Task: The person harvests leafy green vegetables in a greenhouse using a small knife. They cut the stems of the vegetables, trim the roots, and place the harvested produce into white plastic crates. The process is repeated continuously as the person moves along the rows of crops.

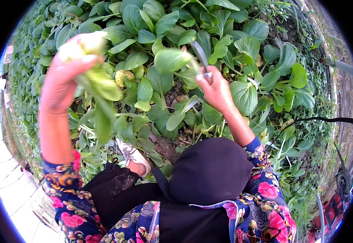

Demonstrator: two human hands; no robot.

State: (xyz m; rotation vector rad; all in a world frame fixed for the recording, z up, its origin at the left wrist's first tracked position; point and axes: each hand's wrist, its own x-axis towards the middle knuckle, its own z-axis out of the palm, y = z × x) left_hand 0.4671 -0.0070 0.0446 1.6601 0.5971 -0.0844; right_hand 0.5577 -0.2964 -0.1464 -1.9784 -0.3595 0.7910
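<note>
My left hand (62,79) is raised at the left, gripping a bok choy (105,86). Its pale base points up and its green leaves hang below the fist, blurred by motion. My right hand (216,91) holds a small knife with a curved metal blade (200,53), which points up and to the left. Beside the thumb and blade is a blurred bok choy leaf (172,60) with a pale stalk; whether my fingers pinch it I cannot tell. Under both hands grow dense bok choy plants (161,80), some with yellowed leaves.
A white shoe (132,156) stands among the plants below my hands. Cut leaves and bare soil (166,148) lie near it. A pale plastic crate (44,208) is at lower left, a red crate (331,212) at lower right. A black cable (325,119) crosses the right side.
</note>
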